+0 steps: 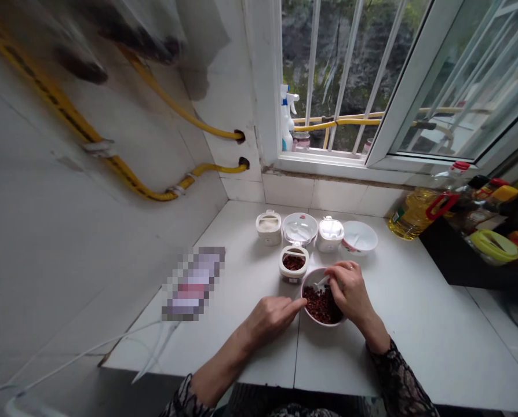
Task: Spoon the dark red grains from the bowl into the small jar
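Observation:
A bowl [308,280] of dark red dried flakes [322,307], which look like crushed chilli, stands near the front of the counter. My left hand [270,318] has its fingers closed on the bowl's left rim. In my right hand [348,288] is a small white spoon [321,282], pinched over the bowl with its end among the flakes; part of it is hidden by the fingers. Just behind the bowl stands a small white-rimmed jar [292,277] with similar red flakes, seen through its lid.
Behind are two lidded jars [268,230] [329,236], a clear round container [300,229] and a white bowl [360,238]. An oil bottle [413,214] and a black rack [441,255] of condiments stand right. A blurred-out device [193,284] with a white cable lies left.

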The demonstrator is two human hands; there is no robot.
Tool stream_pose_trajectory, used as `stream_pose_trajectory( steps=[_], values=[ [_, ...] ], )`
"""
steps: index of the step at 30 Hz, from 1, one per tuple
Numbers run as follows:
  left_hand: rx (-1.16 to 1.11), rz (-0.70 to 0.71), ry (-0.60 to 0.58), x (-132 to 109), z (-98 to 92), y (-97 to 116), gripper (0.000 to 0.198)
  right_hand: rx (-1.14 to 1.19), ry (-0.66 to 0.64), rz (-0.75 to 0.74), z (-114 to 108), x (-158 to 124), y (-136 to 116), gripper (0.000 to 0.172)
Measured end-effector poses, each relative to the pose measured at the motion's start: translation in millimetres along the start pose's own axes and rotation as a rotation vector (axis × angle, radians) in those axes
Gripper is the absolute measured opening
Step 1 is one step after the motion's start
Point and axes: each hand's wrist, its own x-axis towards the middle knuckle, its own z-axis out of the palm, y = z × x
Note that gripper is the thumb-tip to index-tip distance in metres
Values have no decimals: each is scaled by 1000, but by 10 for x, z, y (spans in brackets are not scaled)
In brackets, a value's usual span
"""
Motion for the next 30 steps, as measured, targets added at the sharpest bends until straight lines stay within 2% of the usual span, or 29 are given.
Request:
stream_pose_trajectory(
  steps=[3, 6, 10, 12, 14, 17, 21, 26, 30],
  values=[
    [4, 2, -3, -7, 5, -2, 25, 78, 35, 112, -20, -2, 1, 21],
    [1, -5, -9, -34, 25, -10, 25, 172, 79, 287, -68, -2, 23, 19],
    [1, -8, -23, -60, 45, -20, 25, 358, 59, 490, -103, 6, 31, 20],
    [3, -7, -21, -62, 47, -24, 25, 406, 44, 530, -101, 9, 34, 20],
    [3, -5, -24, -59, 44, -24, 25, 349, 62, 492, -87, 10, 40, 20],
    [4, -9, -30, -50, 35, -18, 27, 179, 87, 331, -52, 3, 40, 18],
    [13, -15, -21, -39, 27, -5, 27, 99, 45, 177, -9, -8, 17, 20],
    [10, -13, -19, -29, 21, -5, 26, 92, 36, 144, -18, -10, 13, 22],
    [15, -6, -20, -30, 19, -11, 26, 162, 51, 221, -43, -4, 21, 20]
  ],
)
